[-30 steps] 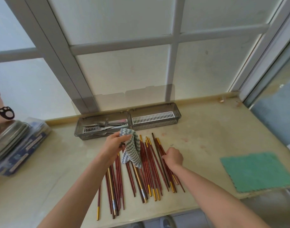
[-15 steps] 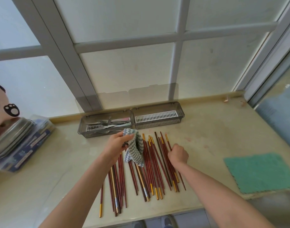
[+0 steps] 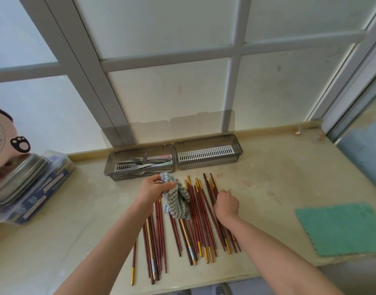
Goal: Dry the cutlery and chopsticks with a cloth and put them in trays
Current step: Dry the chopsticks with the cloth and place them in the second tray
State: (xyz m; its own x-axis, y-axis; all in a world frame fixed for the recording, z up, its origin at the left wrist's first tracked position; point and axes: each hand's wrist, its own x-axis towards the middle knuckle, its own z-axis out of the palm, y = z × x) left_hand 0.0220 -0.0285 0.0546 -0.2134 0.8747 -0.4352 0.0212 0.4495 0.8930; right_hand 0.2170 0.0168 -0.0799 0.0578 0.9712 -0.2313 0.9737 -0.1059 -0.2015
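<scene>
REMOTE VIEW, KITCHEN COUNTER. Through the head camera I watch a person's left hand gripping a bunched blue-grey and white zigzag cloth. The thumb lies over the top fold, and the rest hangs down onto the dark red chopsticks with gold tips, which lie fanned across the pale beige stone counter.

The right hand rests on the right side of that fan, its back to the lens and its fingers curled down among the sticks. I cannot tell whether it has one pinched.

Little has shifted over the past second. Both hands have kept their places, no chopstick has left the counter, and only the camera has drifted slightly.

At the back, two trays sit side by side under the white window frame, seemingly touching. The left-hand grey plastic tray holds the steel forks and other cutlery. The right-hand grey plastic tray shows only its white slotted insert.

My reading is that the cutlery is dealt with and the chopsticks are barely begun. The right hand seems to be choosing sticks to pass to the cloth.

A green textured mat lies well apart to the right, and a steel lidded pan sits at the far left.
</scene>
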